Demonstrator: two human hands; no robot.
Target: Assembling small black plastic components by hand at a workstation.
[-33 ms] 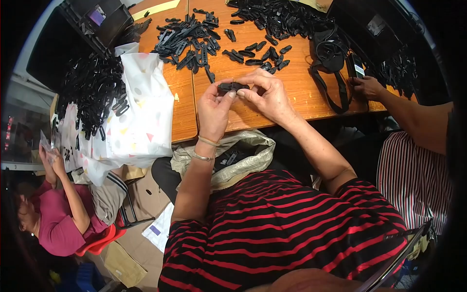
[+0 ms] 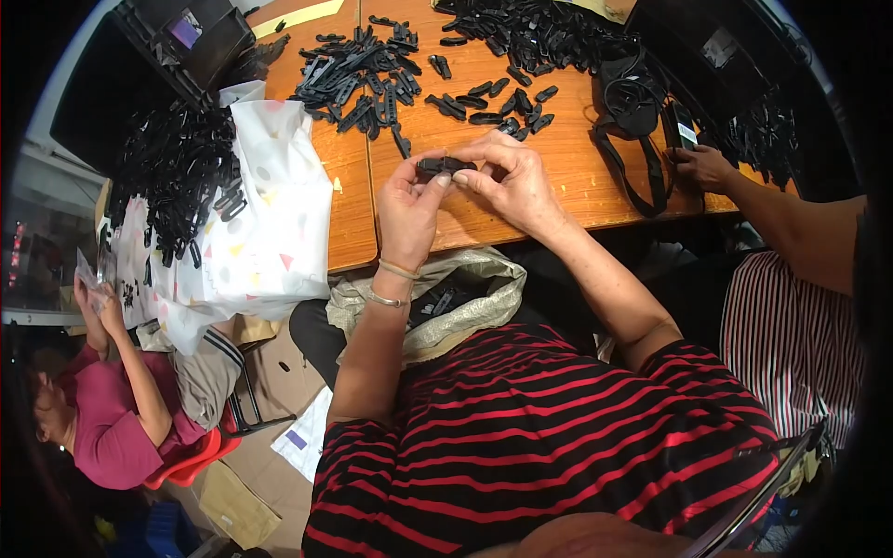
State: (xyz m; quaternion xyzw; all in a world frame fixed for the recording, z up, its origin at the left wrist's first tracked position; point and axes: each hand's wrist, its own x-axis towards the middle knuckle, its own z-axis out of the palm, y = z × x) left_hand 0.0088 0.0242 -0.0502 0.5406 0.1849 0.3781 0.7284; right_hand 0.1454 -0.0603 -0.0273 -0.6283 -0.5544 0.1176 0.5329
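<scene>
Above the near edge of the wooden table [image 2: 493, 223], both my hands hold a small, long black plastic piece [image 2: 446, 166]; its exact kind is too small to make out. My left hand [image 2: 406, 212] grips its left end between thumb and fingers. At the other end, my right hand [image 2: 521, 189] pinches it, the two thumb tips close together in front. Just beyond my fingers lie several loose black pieces [image 2: 485, 119]. A heap of long, narrow black parts [image 2: 358, 84] sits farther left, and a larger black heap [image 2: 549, 42] at the back.
An open woven sack [image 2: 498, 296] with dark pieces inside rests below my forearms. To the left, a patterned plastic sheet [image 2: 293, 186] bears a black pile [image 2: 177, 158]. A co-worker's hand [image 2: 709, 169] is at the right, beside a black strap [image 2: 644, 203]. Another person [image 2: 121, 418] sits at far left.
</scene>
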